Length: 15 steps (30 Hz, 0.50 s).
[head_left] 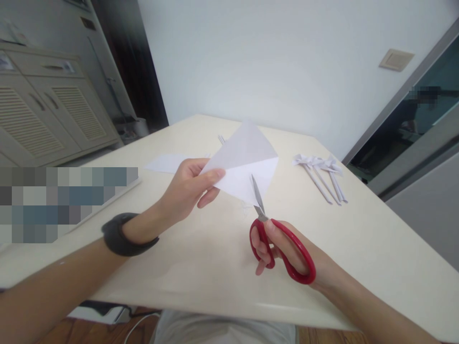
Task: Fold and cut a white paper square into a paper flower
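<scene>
The left hand (186, 188) pinches a folded white paper triangle (244, 165) at its left corner, thumb on top and fingers beneath, and holds it raised above the cream rounded-edge table (201, 258). The right hand (283, 251) grips a pair of red-handled steel scissors (276, 239), thumb and fingers through the loops. The blades point up and slightly left, away from the person, and are almost closed at the paper's lower point. The contact lies at the bottom corner of the triangle, to the right of and below the left-hand pinch; the two hands are near but apart. The paper's long folded edge runs from the pinch up and to the right, so the blade axis crosses it at a steep angle. Under the paper the table surface is bare, with room toward the near edge. A flat white paper sheet (165, 163) lies behind the left hand. A group of white folded paper pinwheels on rolled paper sticks (322, 174) lies well apart to the right, near the table's right edge.
</scene>
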Tool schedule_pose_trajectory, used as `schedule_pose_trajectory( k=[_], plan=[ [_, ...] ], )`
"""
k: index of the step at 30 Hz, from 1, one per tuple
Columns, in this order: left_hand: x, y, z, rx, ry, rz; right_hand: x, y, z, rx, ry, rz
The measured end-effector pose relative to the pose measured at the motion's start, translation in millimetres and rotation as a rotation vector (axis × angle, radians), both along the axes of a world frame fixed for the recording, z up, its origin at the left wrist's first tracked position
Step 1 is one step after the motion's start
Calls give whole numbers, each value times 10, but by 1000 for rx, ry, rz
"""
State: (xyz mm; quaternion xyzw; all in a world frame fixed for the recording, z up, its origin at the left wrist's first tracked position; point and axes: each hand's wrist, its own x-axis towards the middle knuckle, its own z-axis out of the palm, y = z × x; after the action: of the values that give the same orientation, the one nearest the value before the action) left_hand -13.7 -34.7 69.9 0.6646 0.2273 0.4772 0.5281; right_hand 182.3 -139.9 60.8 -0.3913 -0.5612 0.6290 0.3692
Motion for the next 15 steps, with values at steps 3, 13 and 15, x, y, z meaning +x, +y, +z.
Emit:
schedule_pose_trajectory(
  k=[3, 13, 15],
  plan=[
    [2, 6, -7, 0, 2, 5, -1, 0, -17, 4, -3, 16],
    [-8, 19, -29, -7, 21, 14, 29, 14, -80, -4, 18, 33],
    [-7, 21, -35, 3, 2, 0, 33, 18, -88, -10, 19, 39]
  ],
)
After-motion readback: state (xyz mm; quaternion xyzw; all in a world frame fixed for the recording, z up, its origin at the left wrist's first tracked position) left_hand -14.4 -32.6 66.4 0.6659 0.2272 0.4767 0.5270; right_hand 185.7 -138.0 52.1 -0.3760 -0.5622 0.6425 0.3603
